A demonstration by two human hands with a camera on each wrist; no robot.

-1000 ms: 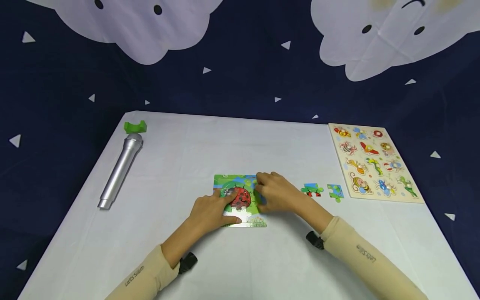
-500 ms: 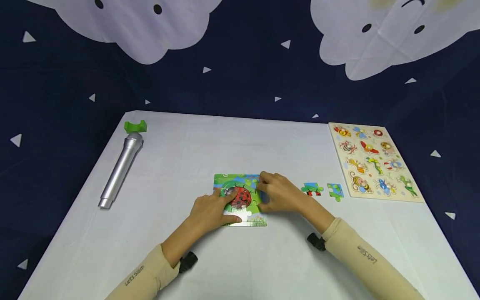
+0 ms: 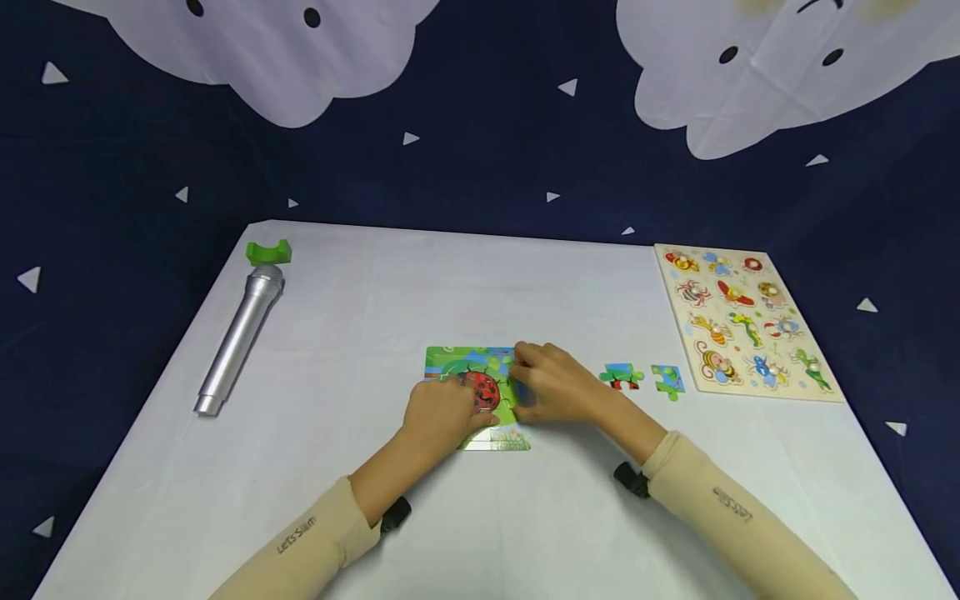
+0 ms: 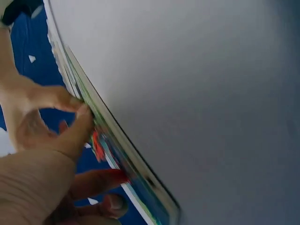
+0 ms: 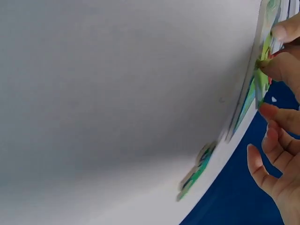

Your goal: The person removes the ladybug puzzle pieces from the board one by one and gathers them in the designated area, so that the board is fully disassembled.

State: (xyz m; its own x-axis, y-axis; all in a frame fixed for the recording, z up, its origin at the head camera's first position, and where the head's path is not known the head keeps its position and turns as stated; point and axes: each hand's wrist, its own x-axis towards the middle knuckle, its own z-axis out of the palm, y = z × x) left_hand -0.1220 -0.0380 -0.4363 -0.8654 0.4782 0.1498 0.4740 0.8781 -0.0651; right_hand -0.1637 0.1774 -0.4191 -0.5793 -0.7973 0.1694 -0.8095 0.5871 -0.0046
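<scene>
A square ladybug jigsaw puzzle [image 3: 498,440] lies on the white table in the head view, its middle partly covered by my hands. My left hand [image 3: 442,412] rests on its left part, with the thumb on the lower middle and the fingertips on the ladybug's left side. At the right edge, my right hand [image 3: 558,385] pinches a green puzzle piece [image 5: 262,86] between thumb and fingers, on or just over the board. In the left wrist view, both hands meet at the puzzle. Two loose pieces, one with red [image 3: 621,377] and one blue-green [image 3: 668,381], lie right of my right hand.
A wooden board with insect pictures [image 3: 693,371] lies at the table's right edge. On the far left are a silver toy microphone [image 3: 238,343] and a green arched block [image 3: 268,252]. A dark blue cloth with clouds hangs behind the white table [image 3: 420,283].
My left hand has shifted right across the puzzle, covering more of the ladybug's left side. My right hand stays at the right edge with only small movements.
</scene>
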